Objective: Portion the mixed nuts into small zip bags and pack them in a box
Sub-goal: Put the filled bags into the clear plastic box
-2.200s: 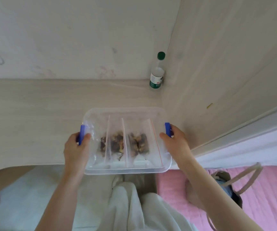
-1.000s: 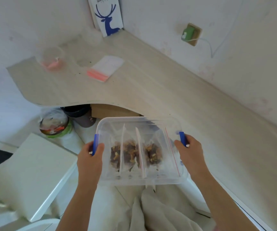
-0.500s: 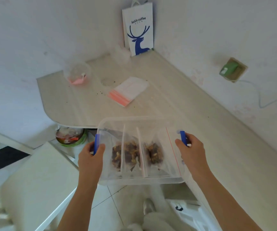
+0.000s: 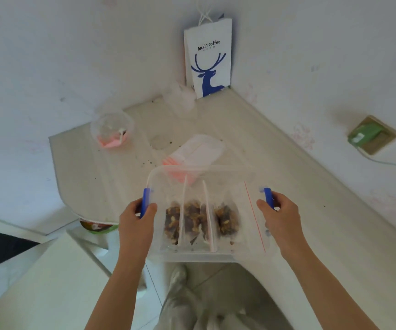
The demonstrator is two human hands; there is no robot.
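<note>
I carry a clear plastic box (image 4: 247,179) with blue side clips in the air at the desk's front edge. My left hand (image 4: 136,225) grips its left clip and my right hand (image 4: 280,222) grips its right clip. Inside stand several small zip bags of mixed nuts (image 4: 201,220), upright side by side, with one red zip line showing at the right. On the desk beyond lies a stack of empty zip bags (image 4: 199,151) with red strips.
A clear bowl (image 4: 112,128) with pink scraps sits at the desk's left corner. A white paper coffee bag (image 4: 207,58) stands in the wall corner. Crumbs dot the light wooden desk (image 4: 287,186). A green plug (image 4: 366,135) is on the right wall. A white stool (image 4: 49,282) stands lower left.
I have turned left with the box held in both hands, from the bottle corner to the desk corner with the coffee bag. The box now sits closer to the empty bags.
</note>
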